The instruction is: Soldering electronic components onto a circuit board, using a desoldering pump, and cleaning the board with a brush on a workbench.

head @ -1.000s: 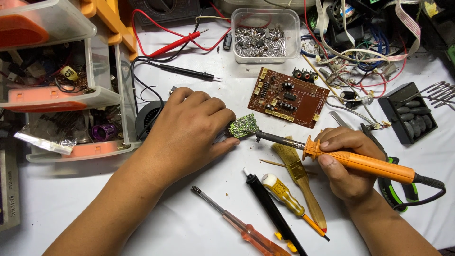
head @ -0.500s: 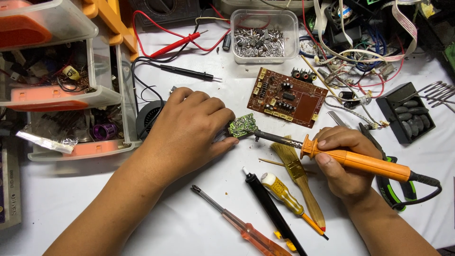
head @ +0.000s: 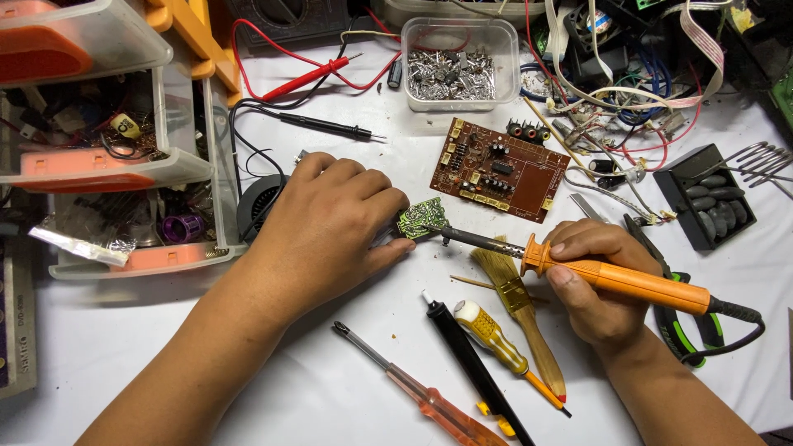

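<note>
Hands at work: left hand (head: 330, 227) pinches the small green circuit board (head: 420, 220), light, stiff and brittle-looking, by its edge; right hand (head: 599, 289) grips the soldering iron (head: 615, 279) handle.

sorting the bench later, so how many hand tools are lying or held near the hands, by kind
soldering iron: 1, in the right hand
screwdrivers: 2
brush: 1
black desoldering pump: 1
total: 5
The left hand holds the small green board.
</note>
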